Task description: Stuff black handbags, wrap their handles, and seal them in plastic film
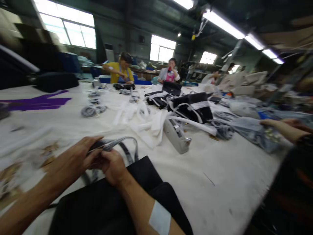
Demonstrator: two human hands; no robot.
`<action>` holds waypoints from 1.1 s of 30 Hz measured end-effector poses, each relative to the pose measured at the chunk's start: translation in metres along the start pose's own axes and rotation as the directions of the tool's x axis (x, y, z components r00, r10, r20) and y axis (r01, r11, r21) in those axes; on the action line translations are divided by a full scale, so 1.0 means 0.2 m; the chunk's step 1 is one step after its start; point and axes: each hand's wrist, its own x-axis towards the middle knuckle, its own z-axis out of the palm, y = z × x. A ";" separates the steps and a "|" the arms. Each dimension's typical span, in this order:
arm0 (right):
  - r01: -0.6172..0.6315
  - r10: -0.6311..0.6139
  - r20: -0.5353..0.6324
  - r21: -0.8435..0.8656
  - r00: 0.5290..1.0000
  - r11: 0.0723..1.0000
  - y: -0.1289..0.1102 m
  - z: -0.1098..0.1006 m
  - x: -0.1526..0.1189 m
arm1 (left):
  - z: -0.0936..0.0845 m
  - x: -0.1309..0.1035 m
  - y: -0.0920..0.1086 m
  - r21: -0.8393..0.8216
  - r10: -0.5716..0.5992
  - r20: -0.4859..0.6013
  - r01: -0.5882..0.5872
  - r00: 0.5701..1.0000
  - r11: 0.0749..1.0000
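Observation:
A black bag (97,205) lies at the near edge of the table, below my forearms. Dark grey straps (127,147) loop up from it. Both hands meet at these straps: my left hand (81,151) is closed around the strap bundle, and my right hand (113,164) pinches it from the other side. My fingertips partly cover each other, so the exact grip is hidden. A pale patch (160,217) is on my right forearm.
On the white table (220,169) are a tape dispenser (177,135), white strips (146,125), black bags (192,106), strap rolls (88,111) and purple strips (41,101). A person's arm (286,129) reaches in at the right over plastic bags (254,130). People sit across the table.

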 end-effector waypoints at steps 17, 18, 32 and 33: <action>-0.157 0.159 0.029 -0.060 0.987 0.986 0.00 0.03 -0.10 | -0.04 -0.02 0.03 0.195 -0.132 0.202 0.092 0.970 0.976; -0.150 0.151 0.015 -0.055 0.988 0.987 0.00 0.03 -0.10 | -0.02 -0.04 0.05 0.220 -0.097 0.203 0.051 0.974 0.974; 0.004 0.002 -0.116 0.047 0.993 0.999 -0.04 0.02 -0.08 | 0.06 -0.15 0.08 0.367 -0.033 0.118 -0.013 0.992 0.930; 0.037 -0.037 -0.131 -0.002 0.991 0.999 -0.04 0.01 -0.08 | 0.07 -0.15 0.09 0.374 -0.039 0.127 -0.012 0.991 0.927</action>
